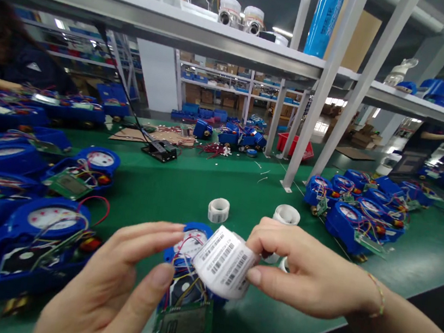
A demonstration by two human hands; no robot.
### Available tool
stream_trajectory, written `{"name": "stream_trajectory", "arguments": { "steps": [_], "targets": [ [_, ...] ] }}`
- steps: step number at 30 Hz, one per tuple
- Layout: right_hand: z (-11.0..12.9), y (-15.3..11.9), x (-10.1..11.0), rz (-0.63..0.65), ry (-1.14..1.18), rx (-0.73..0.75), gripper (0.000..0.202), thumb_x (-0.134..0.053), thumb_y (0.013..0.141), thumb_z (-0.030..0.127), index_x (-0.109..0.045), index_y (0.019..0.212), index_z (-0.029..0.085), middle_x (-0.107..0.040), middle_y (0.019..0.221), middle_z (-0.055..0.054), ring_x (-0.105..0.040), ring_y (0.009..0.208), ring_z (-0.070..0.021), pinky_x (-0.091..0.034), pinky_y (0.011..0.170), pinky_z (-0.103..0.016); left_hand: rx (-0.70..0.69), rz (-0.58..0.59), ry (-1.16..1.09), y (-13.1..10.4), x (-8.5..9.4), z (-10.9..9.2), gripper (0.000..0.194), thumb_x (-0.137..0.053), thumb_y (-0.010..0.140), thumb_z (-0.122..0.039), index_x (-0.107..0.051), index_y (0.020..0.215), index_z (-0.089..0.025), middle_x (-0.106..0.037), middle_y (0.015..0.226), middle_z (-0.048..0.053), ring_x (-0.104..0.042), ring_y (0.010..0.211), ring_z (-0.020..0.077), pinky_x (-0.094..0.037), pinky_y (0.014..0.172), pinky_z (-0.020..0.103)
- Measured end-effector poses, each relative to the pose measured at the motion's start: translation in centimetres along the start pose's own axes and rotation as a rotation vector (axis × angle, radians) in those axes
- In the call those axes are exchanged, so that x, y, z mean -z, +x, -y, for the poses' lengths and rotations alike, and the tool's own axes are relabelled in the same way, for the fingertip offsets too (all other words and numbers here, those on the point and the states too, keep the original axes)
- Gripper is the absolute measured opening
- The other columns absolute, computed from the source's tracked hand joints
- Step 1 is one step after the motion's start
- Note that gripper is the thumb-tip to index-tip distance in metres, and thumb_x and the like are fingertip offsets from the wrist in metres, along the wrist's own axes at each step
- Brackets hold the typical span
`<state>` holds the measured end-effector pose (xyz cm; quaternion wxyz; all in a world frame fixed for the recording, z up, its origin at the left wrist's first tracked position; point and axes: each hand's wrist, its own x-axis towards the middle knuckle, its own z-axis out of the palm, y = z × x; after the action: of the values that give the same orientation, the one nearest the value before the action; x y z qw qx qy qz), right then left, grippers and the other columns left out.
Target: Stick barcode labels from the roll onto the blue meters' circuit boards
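Head view: our right hand (298, 271) is clamped on a barcode-label roll (224, 264).
Our left hand (106, 282), spread apart, hovers at its nine o'clock, near a blue device (185, 287).

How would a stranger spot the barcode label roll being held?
On the green workbench, find the blue meter between the left hand and right hand. Overlapping it in view is the tilted white barcode label roll. The other rolls sit on the workbench; only this one is held.

The one head view looks from above the near side of the green bench (161, 185), facing forward and down across it, close to its front, farther from its back.
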<state>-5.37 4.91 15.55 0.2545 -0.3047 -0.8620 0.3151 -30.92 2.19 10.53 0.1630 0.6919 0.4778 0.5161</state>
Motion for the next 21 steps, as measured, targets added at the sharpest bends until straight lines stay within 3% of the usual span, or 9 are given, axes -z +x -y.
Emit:
{"name": "stream_trajectory", "arguments": {
  "steps": [3, 6, 9, 13, 15, 17, 19, 21],
  "targets": [
    [1.1, 0.4, 0.8, 0.035, -0.061, 0.007, 0.008, -0.056, 0.082, 0.012, -0.055, 0.079, 0.02, -0.061, 0.083, -0.001, -0.052, 0.079, -0.0162, -0.041, 0.073, -0.03, -0.143, 0.255, -0.028, 2.4, -0.2, -1.4, 0.032, -0.06, 0.09, -0.037, -0.066, 0.121, -0.04, -0.068, 0.117, 0.001, -0.064, 0.107, 0.0227, -0.051, 0.095, 0.028],
    [2.0, 0.8, 1.5, 0.073, -0.13, 0.007, 0.01, -0.055, 0.076, 0.011, -0.052, 0.073, 0.021, -0.056, 0.077, 0.001, -0.049, 0.076, -0.0157, -0.039, 0.07, -0.028, -0.148, 0.526, -0.086, 4.1, -0.6, -2.2, 0.03, -0.063, 0.089, -0.035, -0.069, 0.118, -0.036, -0.071, 0.107, 0.004, -0.067, 0.096, 0.0241, -0.055, 0.081, 0.027],
    [2.3, 1.3, 2.0, 0.146, -0.144, -0.003, 0.012, -0.057, 0.076, 0.017, -0.05, 0.068, 0.021, -0.052, 0.076, 0.001, -0.047, 0.076, -0.0154, -0.038, 0.066, -0.027, -0.067, 0.645, -0.164, 4.4, -0.9, -2.5, 0.016, -0.063, 0.089, -0.037, -0.071, 0.102, -0.034, -0.069, 0.092, 0.002, -0.066, 0.083, 0.0202, -0.053, 0.071, 0.024],
    [1.7, 1.7, 2.3, 0.22, -0.061, 0.02, 0.004, -0.057, 0.079, 0.018, -0.058, 0.074, 0.019, -0.054, 0.078, 0.001, -0.049, 0.078, -0.0155, -0.04, 0.068, -0.027, 0.097, 0.729, -0.266, 3.2, -1.1, -2.1, 0.014, -0.061, 0.091, -0.04, -0.071, 0.091, -0.03, -0.066, 0.085, 0.002, -0.062, 0.076, 0.0179, -0.051, 0.067, 0.023],
    [1.0, 1.8, 2.2, 0.163, 0.013, 0.044, 0.013, -0.058, 0.077, 0.014, -0.062, 0.089, 0.019, -0.059, 0.087, 0.0, -0.052, 0.084, -0.0155, -0.043, 0.075, -0.027, 0.137, 0.705, -0.311, 2.7, -1.2, -1.9, 0.016, -0.064, 0.09, -0.04, -0.071, 0.083, -0.027, -0.066, 0.083, 0.001, -0.062, 0.077, 0.0169, -0.051, 0.068, 0.022],
    [0.2, 1.6, 1.8, -0.019, 0.14, 0.027, 0.025, -0.062, 0.081, 0.017, -0.059, 0.106, 0.019, -0.059, 0.1, -0.001, -0.054, 0.087, -0.0148, -0.045, 0.079, -0.028, 0.185, 0.59, -0.405, 2.3, -1.6, -1.8, 0.017, -0.067, 0.088, -0.039, -0.071, 0.078, -0.026, -0.068, 0.08, 0.0, -0.063, 0.076, 0.0152, -0.051, 0.068, 0.021],
    [-0.4, 1.3, 1.0, -0.207, 0.318, -0.054, 0.029, -0.066, 0.086, 0.03, -0.056, 0.112, 0.02, -0.059, 0.102, -0.002, -0.055, 0.083, -0.0137, -0.046, 0.073, -0.027, 0.279, 0.335, -0.54, 2.3, -2.2, -2.0, 0.013, -0.073, 0.085, -0.036, -0.072, 0.082, -0.024, -0.072, 0.078, -0.001, -0.065, 0.071, 0.0132, -0.053, 0.065, 0.018],
    [-0.5, 1.0, 0.0, -0.284, 0.497, -0.152, 0.032, -0.068, 0.087, 0.043, -0.058, 0.105, 0.019, -0.06, 0.095, -0.001, -0.055, 0.076, -0.0126, -0.045, 0.065, -0.025, 0.331, 0.044, -0.658, 2.6, -3.1, -2.5, 0.014, -0.079, 0.08, -0.034, -0.073, 0.086, -0.023, -0.075, 0.08, -0.002, -0.068, 0.071, 0.0113, -0.054, 0.066, 0.016]
  ]
}}
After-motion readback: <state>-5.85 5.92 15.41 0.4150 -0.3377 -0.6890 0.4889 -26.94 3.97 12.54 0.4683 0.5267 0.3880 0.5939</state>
